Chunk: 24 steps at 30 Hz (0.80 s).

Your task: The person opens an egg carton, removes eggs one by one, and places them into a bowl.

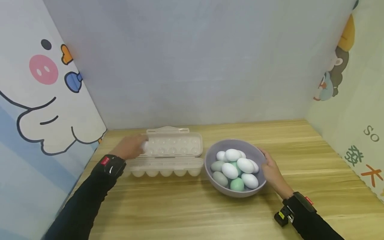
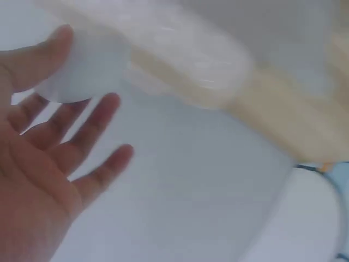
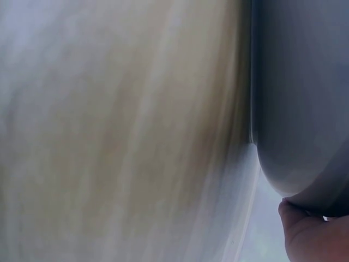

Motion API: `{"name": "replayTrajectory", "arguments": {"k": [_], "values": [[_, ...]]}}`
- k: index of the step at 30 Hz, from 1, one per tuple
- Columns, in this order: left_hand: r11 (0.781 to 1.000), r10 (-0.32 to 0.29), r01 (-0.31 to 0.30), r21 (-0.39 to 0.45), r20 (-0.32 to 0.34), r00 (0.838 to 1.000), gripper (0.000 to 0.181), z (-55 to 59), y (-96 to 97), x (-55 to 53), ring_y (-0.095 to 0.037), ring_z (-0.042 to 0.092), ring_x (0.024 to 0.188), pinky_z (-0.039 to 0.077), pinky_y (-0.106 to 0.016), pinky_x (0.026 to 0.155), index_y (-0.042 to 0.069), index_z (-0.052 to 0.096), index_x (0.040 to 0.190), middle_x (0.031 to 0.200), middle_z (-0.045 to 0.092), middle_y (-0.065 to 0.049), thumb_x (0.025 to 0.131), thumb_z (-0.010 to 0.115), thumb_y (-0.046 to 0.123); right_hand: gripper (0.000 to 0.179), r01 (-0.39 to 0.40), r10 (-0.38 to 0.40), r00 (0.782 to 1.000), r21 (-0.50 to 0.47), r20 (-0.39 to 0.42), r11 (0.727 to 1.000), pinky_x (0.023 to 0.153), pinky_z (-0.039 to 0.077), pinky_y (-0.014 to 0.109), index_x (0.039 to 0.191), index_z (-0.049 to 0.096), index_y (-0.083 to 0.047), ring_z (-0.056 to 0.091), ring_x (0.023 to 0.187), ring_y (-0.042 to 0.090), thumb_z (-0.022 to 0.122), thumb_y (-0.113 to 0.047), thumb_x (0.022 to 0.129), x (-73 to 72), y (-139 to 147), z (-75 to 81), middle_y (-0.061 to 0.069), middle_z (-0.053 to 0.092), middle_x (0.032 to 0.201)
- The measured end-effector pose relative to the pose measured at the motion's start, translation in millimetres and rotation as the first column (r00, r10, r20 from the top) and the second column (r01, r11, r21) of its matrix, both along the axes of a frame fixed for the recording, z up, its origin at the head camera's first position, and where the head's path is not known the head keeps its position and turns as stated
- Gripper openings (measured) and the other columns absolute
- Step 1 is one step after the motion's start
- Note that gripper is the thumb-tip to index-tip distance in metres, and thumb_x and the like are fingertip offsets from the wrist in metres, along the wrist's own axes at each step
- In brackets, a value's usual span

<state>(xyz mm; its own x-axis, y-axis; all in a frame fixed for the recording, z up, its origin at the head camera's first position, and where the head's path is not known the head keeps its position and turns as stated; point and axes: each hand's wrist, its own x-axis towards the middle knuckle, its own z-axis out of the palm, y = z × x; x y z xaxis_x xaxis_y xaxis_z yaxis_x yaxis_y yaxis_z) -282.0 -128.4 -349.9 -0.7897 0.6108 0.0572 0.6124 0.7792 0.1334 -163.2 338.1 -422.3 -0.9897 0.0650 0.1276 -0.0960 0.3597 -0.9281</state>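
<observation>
At the left end of a translucent plastic egg carton (image 1: pixel 171 145), my left hand (image 1: pixel 130 146) holds a white egg (image 2: pixel 90 71). In the left wrist view the egg sits between the thumb and fingers, blurred. The carton lies unfolded, its dimpled half behind and its row of rounded cups (image 1: pixel 166 172) in front. To the right of the carton stands a purple-grey bowl (image 1: pixel 211 178) heaped with white eggs (image 1: pixel 230 171), grey-green eggs (image 1: pixel 220 179) and a green egg (image 1: pixel 237 184). My right hand (image 1: pixel 272 170) grips the bowl's right rim; most of its fingers are hidden.
The wood-grain table (image 1: pixel 180 213) runs back to a grey wall panel (image 1: pixel 180 66). Cartoon-printed panels stand on the left (image 1: pixel 45 100) and right (image 1: pixel 354 116). Bowl and carton are side by side with little space between them.
</observation>
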Motion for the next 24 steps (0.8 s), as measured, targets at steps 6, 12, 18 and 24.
{"name": "replayTrajectory", "arguments": {"k": [6,12,18,24], "values": [[0.934,-0.332,0.344,0.092,-0.123,0.935,0.044,30.8,90.2,21.2,-0.023,0.052,0.093,0.047,-0.033,0.079,0.005,0.048,0.113,0.102,0.053,-0.009,0.073,0.066,-0.002,0.061,-0.005,0.006,1.000,-0.019,0.008,1.000,0.103,0.016,0.056,0.135,0.022,0.003,0.017,0.129,0.042,0.024,0.013,0.075,-2.2,2.6,-1.8,0.026,0.020,0.141],[0.832,-0.546,0.554,-0.002,-0.177,0.819,0.043,31.4,173.5,36.9,-0.018,0.052,0.091,0.045,-0.029,0.079,0.011,0.051,0.109,0.100,0.055,-0.004,0.072,0.063,-0.005,0.062,-0.008,0.009,1.000,-0.055,0.017,0.998,0.102,0.019,0.056,0.135,0.022,0.001,0.018,0.128,0.043,0.025,0.013,0.074,-2.0,1.5,-2.8,0.026,0.020,0.141],[0.794,-0.606,0.587,-0.159,-0.134,0.784,0.032,16.6,217.4,37.3,-0.017,0.050,0.094,0.043,-0.031,0.078,0.016,0.055,0.106,0.103,0.057,0.000,0.079,0.057,-0.002,0.062,-0.001,0.003,1.000,-0.067,0.025,0.998,0.102,0.021,0.056,0.135,0.022,0.000,0.021,0.127,0.043,0.026,0.012,0.075,0.1,-1.3,-4.3,0.025,0.021,0.140],[0.793,-0.601,0.566,-0.225,-0.131,0.789,0.019,8.9,235.3,29.5,-0.015,0.051,0.091,0.042,-0.031,0.074,0.018,0.058,0.093,0.094,0.058,0.002,0.080,0.058,0.004,0.061,-0.001,0.001,1.000,-0.054,-0.008,0.999,0.100,0.024,0.056,0.135,0.025,-0.002,0.025,0.125,0.042,0.026,0.011,0.076,-1.7,3.4,-6.1,0.024,0.025,0.139]]}}
